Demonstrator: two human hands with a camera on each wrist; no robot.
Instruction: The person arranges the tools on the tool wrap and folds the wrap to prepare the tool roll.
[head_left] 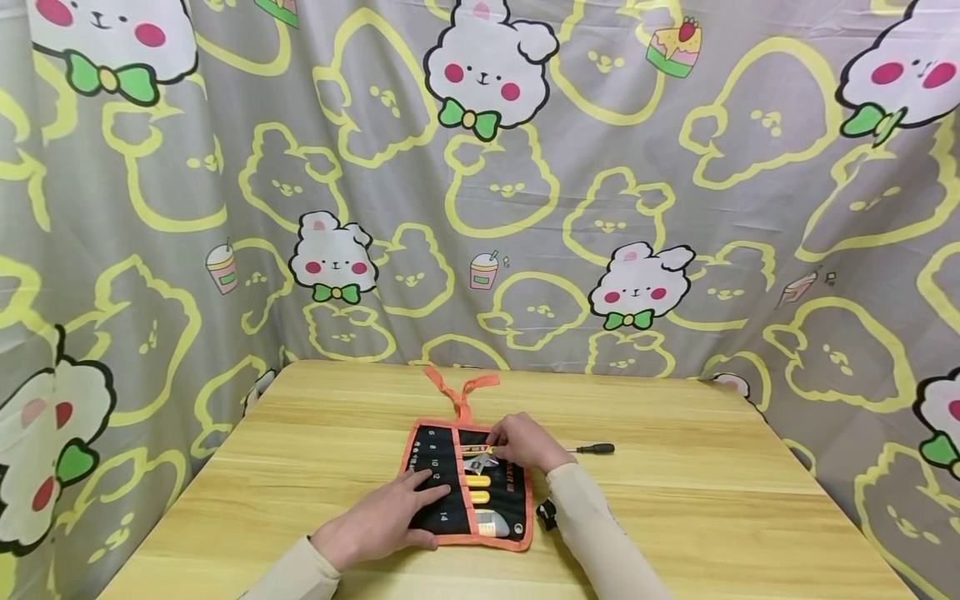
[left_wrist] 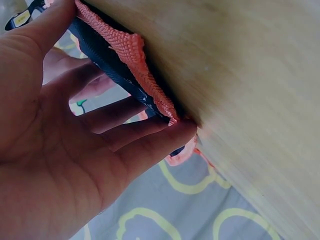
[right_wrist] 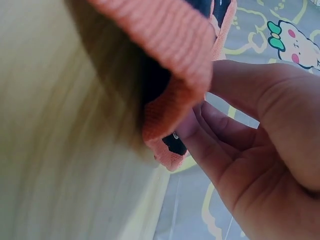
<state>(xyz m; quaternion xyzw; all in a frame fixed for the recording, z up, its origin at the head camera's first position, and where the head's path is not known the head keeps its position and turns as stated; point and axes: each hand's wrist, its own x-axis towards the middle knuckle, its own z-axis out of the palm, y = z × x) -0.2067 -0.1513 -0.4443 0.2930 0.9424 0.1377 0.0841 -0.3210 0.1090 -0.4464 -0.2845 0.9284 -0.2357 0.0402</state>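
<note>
A black tool roll (head_left: pixel 441 500) with orange edging lies unfolded on the table. My left hand (head_left: pixel 386 517) rests on its numbered left flap with fingers spread; the left wrist view shows that hand (left_wrist: pixel 65 135) at the orange edge. At the upper right pocket, my right hand (head_left: pixel 525 442) pinches the end of a slim yellow tool (head_left: pixel 474 450) with a red mark, its exact kind unclear. Below that sit an adjustable wrench (head_left: pixel 480 464), two yellow handles (head_left: pixel 477 482) and a grey utility knife (head_left: pixel 491 524). The right wrist view shows the right hand (right_wrist: pixel 250 135) beside the edging.
A screwdriver (head_left: pixel 596 448) with a black handle lies right of the roll, its shaft partly behind the right hand. A small black object (head_left: pixel 547 514) is beside the right forearm. Orange ties (head_left: pixel 461 396) stretch toward the table's back edge, with a patterned curtain (head_left: pixel 480 208) behind.
</note>
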